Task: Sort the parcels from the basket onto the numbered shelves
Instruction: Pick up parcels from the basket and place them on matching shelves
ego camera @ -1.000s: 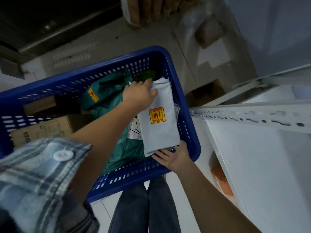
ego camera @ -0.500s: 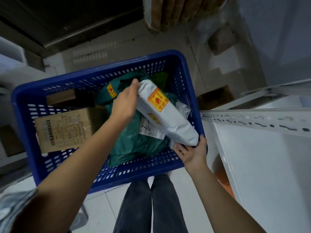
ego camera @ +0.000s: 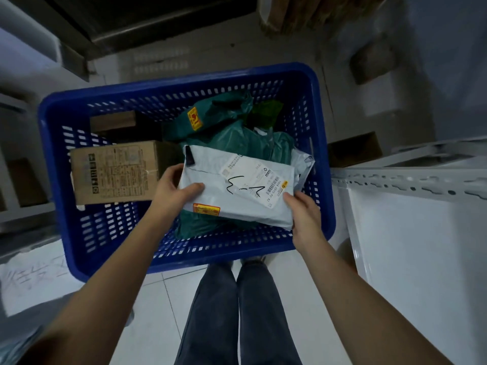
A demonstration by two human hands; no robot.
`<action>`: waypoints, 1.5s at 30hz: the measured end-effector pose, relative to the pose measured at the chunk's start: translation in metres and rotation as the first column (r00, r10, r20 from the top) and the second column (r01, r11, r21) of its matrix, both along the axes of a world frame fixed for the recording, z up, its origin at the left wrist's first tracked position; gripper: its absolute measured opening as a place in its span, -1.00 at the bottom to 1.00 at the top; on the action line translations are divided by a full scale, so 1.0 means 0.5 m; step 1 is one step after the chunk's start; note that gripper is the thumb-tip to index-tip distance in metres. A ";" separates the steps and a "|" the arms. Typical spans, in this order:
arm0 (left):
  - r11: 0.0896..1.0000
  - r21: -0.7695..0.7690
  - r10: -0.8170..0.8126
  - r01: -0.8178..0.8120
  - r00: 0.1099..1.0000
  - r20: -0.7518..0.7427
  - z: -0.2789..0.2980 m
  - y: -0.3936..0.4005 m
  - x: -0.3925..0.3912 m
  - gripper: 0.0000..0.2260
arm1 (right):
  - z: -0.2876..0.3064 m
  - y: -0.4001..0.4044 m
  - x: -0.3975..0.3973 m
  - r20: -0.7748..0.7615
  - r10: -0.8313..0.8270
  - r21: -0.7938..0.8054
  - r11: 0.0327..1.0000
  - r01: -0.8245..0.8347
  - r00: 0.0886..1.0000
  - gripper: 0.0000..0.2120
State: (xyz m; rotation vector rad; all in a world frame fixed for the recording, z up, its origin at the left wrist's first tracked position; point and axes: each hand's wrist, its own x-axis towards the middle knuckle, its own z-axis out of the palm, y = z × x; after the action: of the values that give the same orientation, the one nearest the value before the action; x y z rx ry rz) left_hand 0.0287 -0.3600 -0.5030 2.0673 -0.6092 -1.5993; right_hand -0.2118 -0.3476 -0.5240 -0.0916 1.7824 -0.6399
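Observation:
A white plastic mailer parcel (ego camera: 237,188) lies label-up over the blue basket (ego camera: 60,159), with black handwriting on its shipping label. My left hand (ego camera: 174,191) grips its left edge, thumb on top. At the parcel's right end, my right hand (ego camera: 303,214) holds the near corner. Under it in the basket lie green mailer bags (ego camera: 232,119), a cardboard box (ego camera: 113,175) at the left and a smaller brown box (ego camera: 113,122) behind that.
A white metal shelf (ego camera: 411,233) with a perforated rail stands at the right, close to the basket's side. Cardboard boxes (ego camera: 353,148) sit on the tiled floor beyond. My legs (ego camera: 237,312) are below the basket. A paper with writing (ego camera: 34,275) lies at the left.
The white parcel has been turned over, from its sticker side to its label side, and now rests flat between both hands. My left hand shifted from its far end to its left edge.

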 end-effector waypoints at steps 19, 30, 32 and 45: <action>0.982 -0.004 -0.191 0.191 0.982 -0.013 0.378 -0.084 0.019 -0.80 | 0.321 0.026 -0.065 0.354 0.183 -0.084 0.983 -0.163 0.917 -0.41; 0.981 0.074 0.187 -0.177 0.970 -0.155 0.577 0.002 -0.151 -0.09 | 0.545 0.143 0.042 0.512 -0.241 -0.105 0.935 0.338 0.824 -0.13; 0.987 0.085 0.150 -0.133 0.960 -0.235 0.584 0.034 -0.174 -0.30 | 0.566 0.155 0.066 0.527 -0.309 -0.092 0.905 0.415 0.791 -0.24; 0.991 -0.070 -0.130 0.114 0.941 -0.311 0.673 0.174 -0.047 -0.61 | 0.693 0.267 0.145 0.400 -0.314 -0.274 0.856 0.439 0.861 -0.41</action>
State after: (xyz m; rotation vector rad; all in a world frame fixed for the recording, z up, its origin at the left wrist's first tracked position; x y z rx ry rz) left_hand 0.0053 -0.2728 -0.1664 1.7137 -0.6636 -1.9133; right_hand -0.1391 -0.2140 -0.1776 0.1297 1.3338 -1.1952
